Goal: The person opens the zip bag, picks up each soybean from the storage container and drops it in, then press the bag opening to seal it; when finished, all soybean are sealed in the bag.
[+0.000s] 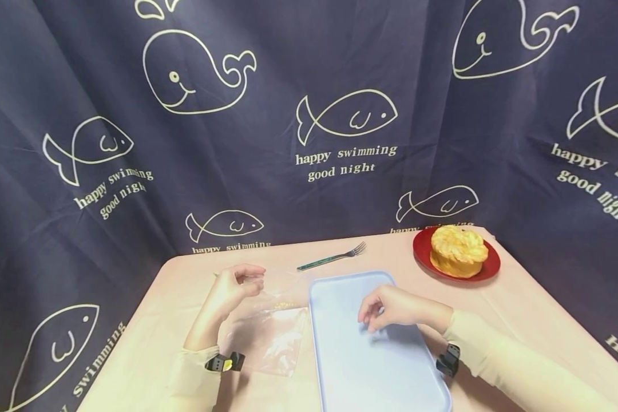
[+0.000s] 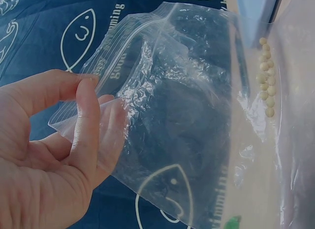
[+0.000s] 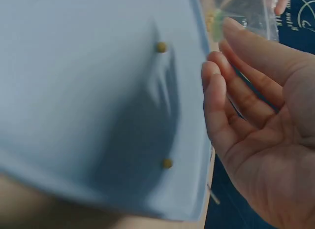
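Note:
My left hand (image 1: 239, 283) pinches the zip edge of a clear zip-lock bag (image 2: 172, 101) between thumb and index finger, holding that edge up. Small pale yellow beads (image 2: 266, 76) lie clustered in its lower part. Over the light blue tray (image 1: 350, 372) hovers my right hand (image 1: 391, 306), its fingers loosely bent and nothing visible in them. Two small yellowish beads sit apart on the tray: one bead (image 3: 161, 47) is further up in the right wrist view, the other bead (image 3: 167, 163) nearer the tray's corner.
Clear plastic (image 1: 280, 343) spreads on the table left of the tray. A fork (image 1: 332, 259) with a green handle lies behind the tray. At the back right, a red plate (image 1: 421, 252) carries a round golden bread (image 1: 458, 254). A dark printed curtain (image 1: 340, 200) hangs behind the table.

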`<state>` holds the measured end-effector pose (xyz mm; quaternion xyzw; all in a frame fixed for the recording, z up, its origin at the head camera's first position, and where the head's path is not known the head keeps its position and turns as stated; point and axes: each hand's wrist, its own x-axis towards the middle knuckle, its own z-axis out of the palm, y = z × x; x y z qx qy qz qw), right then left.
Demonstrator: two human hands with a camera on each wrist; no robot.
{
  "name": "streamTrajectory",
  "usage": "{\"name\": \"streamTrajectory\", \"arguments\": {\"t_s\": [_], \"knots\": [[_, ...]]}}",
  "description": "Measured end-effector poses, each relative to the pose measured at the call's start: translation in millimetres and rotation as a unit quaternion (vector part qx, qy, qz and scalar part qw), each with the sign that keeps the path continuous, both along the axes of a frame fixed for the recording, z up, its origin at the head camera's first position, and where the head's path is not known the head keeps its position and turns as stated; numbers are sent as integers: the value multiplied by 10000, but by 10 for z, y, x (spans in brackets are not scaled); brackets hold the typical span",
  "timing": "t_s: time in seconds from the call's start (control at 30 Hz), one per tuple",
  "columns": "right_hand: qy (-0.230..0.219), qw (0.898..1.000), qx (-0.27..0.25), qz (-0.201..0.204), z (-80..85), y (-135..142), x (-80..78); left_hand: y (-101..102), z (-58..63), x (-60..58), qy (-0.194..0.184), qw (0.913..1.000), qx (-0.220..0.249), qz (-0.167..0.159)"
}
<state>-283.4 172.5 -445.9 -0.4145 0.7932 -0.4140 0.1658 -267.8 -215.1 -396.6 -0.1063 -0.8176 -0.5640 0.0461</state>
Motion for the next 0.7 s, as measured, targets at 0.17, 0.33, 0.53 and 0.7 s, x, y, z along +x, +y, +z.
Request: {"name": "streamTrajectory", "arguments": {"t_s": [0.17,0.33,0.53,0.7], "knots": [[-120,9996,190,165,-46,66,80,1,41,-23,69,10000,-56,-1],[-32,9992,345,213,-111,79,116,18,85,-9,-24,10000,-78,37],[394,9982,287,337,-209,64,126,14,69,-3,-99,9999,-76,56],[483,9971,342,479,-247,26,142,2,38,8,-103,9999,-29,48]]}}
